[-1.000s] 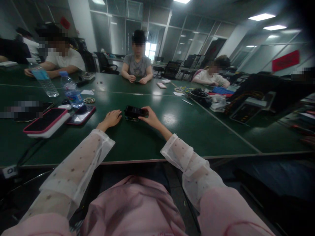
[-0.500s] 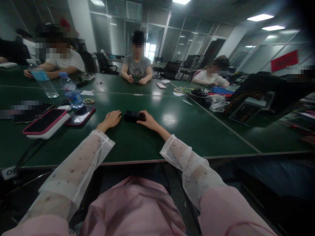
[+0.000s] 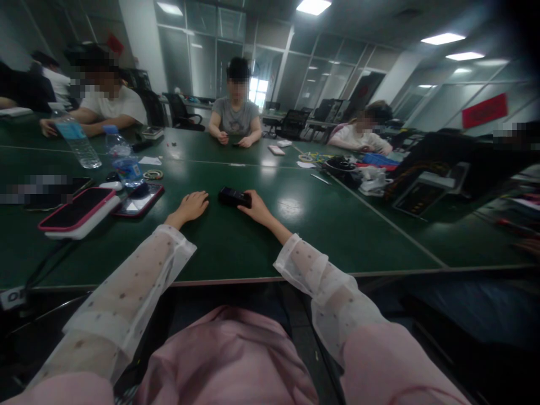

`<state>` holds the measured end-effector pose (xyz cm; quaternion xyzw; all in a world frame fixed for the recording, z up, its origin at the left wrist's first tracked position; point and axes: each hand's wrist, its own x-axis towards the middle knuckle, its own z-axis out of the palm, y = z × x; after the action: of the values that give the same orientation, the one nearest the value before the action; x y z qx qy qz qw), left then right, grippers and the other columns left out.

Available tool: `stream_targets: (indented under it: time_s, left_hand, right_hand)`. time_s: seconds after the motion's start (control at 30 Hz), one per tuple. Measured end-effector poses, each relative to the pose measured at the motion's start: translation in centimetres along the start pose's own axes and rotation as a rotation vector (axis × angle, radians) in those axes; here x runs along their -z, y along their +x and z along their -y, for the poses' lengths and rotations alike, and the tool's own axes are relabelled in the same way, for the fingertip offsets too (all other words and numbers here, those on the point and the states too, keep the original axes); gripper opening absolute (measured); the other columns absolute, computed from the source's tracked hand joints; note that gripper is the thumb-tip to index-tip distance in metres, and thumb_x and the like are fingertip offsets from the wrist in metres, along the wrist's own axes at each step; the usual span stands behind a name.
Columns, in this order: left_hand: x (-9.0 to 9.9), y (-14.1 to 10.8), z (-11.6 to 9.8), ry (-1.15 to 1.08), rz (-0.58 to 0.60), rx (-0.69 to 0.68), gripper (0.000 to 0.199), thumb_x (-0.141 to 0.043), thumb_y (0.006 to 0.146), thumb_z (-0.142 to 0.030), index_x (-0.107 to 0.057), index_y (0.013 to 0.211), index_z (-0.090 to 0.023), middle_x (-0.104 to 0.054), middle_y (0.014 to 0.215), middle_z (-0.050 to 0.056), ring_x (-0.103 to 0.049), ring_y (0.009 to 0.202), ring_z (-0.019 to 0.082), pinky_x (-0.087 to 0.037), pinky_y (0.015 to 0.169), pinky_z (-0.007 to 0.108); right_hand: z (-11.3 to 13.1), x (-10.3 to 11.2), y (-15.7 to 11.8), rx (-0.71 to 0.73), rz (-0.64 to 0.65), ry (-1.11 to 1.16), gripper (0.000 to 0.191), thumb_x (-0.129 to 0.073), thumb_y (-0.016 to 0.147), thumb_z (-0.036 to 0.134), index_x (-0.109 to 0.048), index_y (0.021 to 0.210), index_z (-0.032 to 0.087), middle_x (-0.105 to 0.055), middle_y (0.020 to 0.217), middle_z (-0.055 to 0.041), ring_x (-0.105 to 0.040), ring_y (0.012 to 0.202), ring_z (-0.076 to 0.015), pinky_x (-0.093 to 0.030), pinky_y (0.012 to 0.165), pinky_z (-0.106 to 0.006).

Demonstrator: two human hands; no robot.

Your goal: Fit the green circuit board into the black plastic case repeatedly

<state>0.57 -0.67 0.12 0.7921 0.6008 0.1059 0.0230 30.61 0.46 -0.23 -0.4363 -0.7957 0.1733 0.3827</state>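
A small black box-shaped device [image 3: 231,196] lies on the dark green table [image 3: 236,247], in front of me. My right hand [image 3: 255,207] grips its right end, with fingers and thumb around it. To the left of the device, my left hand [image 3: 193,206] rests flat on the table, fingers stretched out and holding nothing. A gap of bare table separates its fingertips from the device.
On the left lie a pink-edged phone [image 3: 80,208], another phone [image 3: 139,199], a blue-capped bottle [image 3: 126,163], a taller bottle [image 3: 78,138] and a tape roll [image 3: 152,175]. Cables [image 3: 340,164] and bags lie at right. Several people sit around the table.
The device's left end has shifted slightly right and it now sits a little more tilted in my right hand. My left hand has stayed in place.
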Motion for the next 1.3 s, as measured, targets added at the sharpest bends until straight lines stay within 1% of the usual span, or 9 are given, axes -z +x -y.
stream_targets:
  time_s: [0.23, 0.5, 0.6, 0.8, 0.97, 1.1, 1.2, 1.3]
  left_hand:
    - [-0.02, -0.13, -0.07, 0.004, 0.004, -0.010, 0.055, -0.029, 0.107, -0.040, -0.044, 0.156, -0.018, -0.040, 0.165, 0.012, -0.035, 0.153, 0.029, -0.028, 0.124, 0.051]
    - [-0.70, 0.32, 0.36, 0.002, -0.015, -0.004, 0.054, -0.030, 0.107, -0.041, -0.046, 0.155, -0.022, -0.042, 0.164, 0.011, -0.036, 0.153, 0.028, -0.027, 0.125, 0.051]
    - [-0.61, 0.27, 0.34, 0.003, -0.011, -0.007, 0.054, -0.030, 0.107, -0.041, -0.045, 0.155, -0.022, -0.042, 0.164, 0.011, -0.036, 0.153, 0.028, -0.027, 0.124, 0.051]
    - [-0.26, 0.07, 0.06, 0.006, 0.003, 0.000, 0.057, -0.028, 0.108, -0.041, -0.044, 0.156, -0.015, -0.039, 0.165, 0.012, -0.034, 0.154, 0.029, -0.026, 0.125, 0.050]
    - [-0.24, 0.04, 0.06, 0.006, 0.010, 0.007, 0.056, -0.029, 0.108, -0.041, -0.043, 0.156, -0.018, -0.039, 0.166, 0.012, -0.034, 0.154, 0.029, -0.027, 0.125, 0.051]
    - [-0.13, -0.06, -0.01, 0.008, -0.008, -0.002, 0.054, -0.030, 0.108, -0.041, -0.045, 0.155, -0.021, -0.041, 0.165, 0.011, -0.036, 0.153, 0.029, -0.028, 0.124, 0.051]
    - [0.00, -0.10, -0.10, 0.017, -0.006, -0.003, 0.054, -0.030, 0.108, -0.040, -0.045, 0.155, -0.020, -0.041, 0.165, 0.011, -0.036, 0.152, 0.029, -0.028, 0.124, 0.051]
    - [0.00, -0.06, -0.11, 0.028, 0.002, -0.006, 0.055, -0.030, 0.108, -0.039, -0.044, 0.155, -0.017, -0.040, 0.165, 0.012, -0.036, 0.152, 0.029, -0.029, 0.124, 0.050]
  right_hand:
    - [-0.42, 0.03, 0.03, -0.019, -0.030, -0.029, 0.054, -0.078, 0.081, 0.031, -0.051, 0.126, 0.019, -0.063, 0.122, -0.0138, -0.062, 0.114, -0.0305, -0.051, 0.101, -0.052]
    - [-0.25, 0.10, 0.11, -0.028, -0.022, 0.001, 0.054, -0.079, 0.079, 0.028, -0.051, 0.125, 0.021, -0.064, 0.122, -0.0121, -0.063, 0.114, -0.0299, -0.050, 0.103, -0.052]
    - [-0.19, 0.10, 0.05, -0.038, -0.017, 0.022, 0.054, -0.078, 0.079, 0.027, -0.051, 0.125, 0.022, -0.064, 0.122, -0.0119, -0.063, 0.115, -0.0301, -0.050, 0.103, -0.052]
    - [-0.34, 0.10, 0.05, -0.048, -0.006, 0.045, 0.055, -0.079, 0.079, 0.029, -0.050, 0.125, 0.022, -0.065, 0.122, -0.0121, -0.064, 0.114, -0.0297, -0.051, 0.101, -0.051]
    - [-0.66, 0.02, 0.18, -0.059, 0.000, 0.075, 0.055, -0.080, 0.078, 0.028, -0.052, 0.125, 0.023, -0.067, 0.118, -0.0096, -0.067, 0.110, -0.0282, -0.053, 0.098, -0.051]
    - [-0.82, -0.02, 0.16, -0.056, -0.009, 0.122, 0.055, -0.080, 0.077, 0.028, -0.053, 0.124, 0.022, -0.068, 0.120, -0.0104, -0.068, 0.111, -0.0272, -0.053, 0.099, -0.048]
    - [-0.85, -0.04, 0.14, -0.062, -0.011, 0.177, 0.055, -0.080, 0.076, 0.028, -0.054, 0.124, 0.021, -0.068, 0.120, -0.0103, -0.068, 0.112, -0.0261, -0.053, 0.102, -0.047]
    - [-0.84, -0.08, 0.17, -0.074, -0.021, 0.192, 0.056, -0.082, 0.074, 0.028, -0.055, 0.123, 0.021, -0.069, 0.119, -0.0100, -0.068, 0.113, -0.0272, -0.052, 0.104, -0.049]
